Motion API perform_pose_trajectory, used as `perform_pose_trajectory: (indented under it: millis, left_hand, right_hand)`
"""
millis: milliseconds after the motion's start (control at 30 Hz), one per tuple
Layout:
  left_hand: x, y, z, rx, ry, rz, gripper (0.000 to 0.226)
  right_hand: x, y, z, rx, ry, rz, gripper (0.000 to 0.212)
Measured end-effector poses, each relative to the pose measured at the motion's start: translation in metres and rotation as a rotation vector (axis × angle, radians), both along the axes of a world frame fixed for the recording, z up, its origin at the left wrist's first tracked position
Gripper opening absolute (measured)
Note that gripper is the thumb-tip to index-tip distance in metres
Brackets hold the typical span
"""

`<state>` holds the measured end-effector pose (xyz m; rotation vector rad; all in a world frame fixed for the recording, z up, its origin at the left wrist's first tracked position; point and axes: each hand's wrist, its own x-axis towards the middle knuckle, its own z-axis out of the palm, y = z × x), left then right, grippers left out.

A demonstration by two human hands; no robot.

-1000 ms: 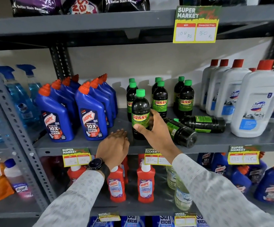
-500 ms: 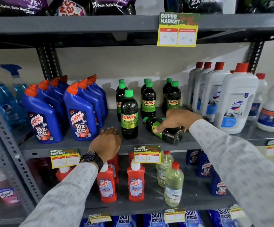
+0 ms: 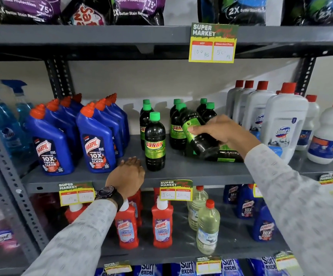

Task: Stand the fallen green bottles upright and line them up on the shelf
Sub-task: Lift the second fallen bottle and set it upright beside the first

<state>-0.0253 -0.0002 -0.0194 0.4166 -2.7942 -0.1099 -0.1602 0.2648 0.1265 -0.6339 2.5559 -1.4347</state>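
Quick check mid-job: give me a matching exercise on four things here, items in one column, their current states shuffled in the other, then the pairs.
Items:
1. Front Sunny bottle
2. Bottle in the right hand
3. Bottle behind the right wrist
4. Left hand

States:
A. Lying on its side on the shelf
B. Resting on the shelf edge, holding nothing
C. Standing upright, untouched
D. Lifted and tilted, not yet set down

Pairs: 1-C, 2-D, 3-A, 4-B

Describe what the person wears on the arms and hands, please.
Both arms are in long, light grey sleeves with a fine pattern. The left hand is bare, with a black round watch on a dark strap at the wrist. The right hand is bare, without watch or rings visible.
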Motion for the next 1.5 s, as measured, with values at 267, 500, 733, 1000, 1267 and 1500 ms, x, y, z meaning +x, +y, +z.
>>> perform_pose_trajectory:
  millis: [267, 500, 733, 1000, 1267, 1500]
  left_hand:
    - [-0.002, 0.001, -0.002, -0.025, 0.043, 0.001, 0.057]
    - [-0.003, 0.000, -0.004, -0.033, 0.079, -0.010, 0.052]
    - [-0.005, -0.003, -0.006, -0.038, 0.063, 0.009, 0.066]
    - [-0.007, -0.004, -0.007, -0.046, 0.051, 0.027, 0.067]
    - [-0.007, -0.003, -0.007, -0.052, 0.043, 0.022, 0.067]
    - [-0.007, -0.004, -0.007, -0.053, 0.046, 0.020, 0.068]
  right_hand:
    - [0.015, -0.021, -0.077, -0.326, 0.208, -0.180, 0.073]
    - [0.010, -0.034, -0.110, -0.315, 0.279, -0.215, 0.073]
    - [-0.001, -0.032, -0.117, -0.316, 0.240, -0.065, 0.083]
    - [-0.015, -0.027, -0.125, -0.357, 0.144, 0.097, 0.077]
    - [-0.012, -0.027, -0.128, -0.341, 0.200, 0.067, 0.085]
    - [-0.011, -0.025, -0.128, -0.296, 0.185, 0.088, 0.068]
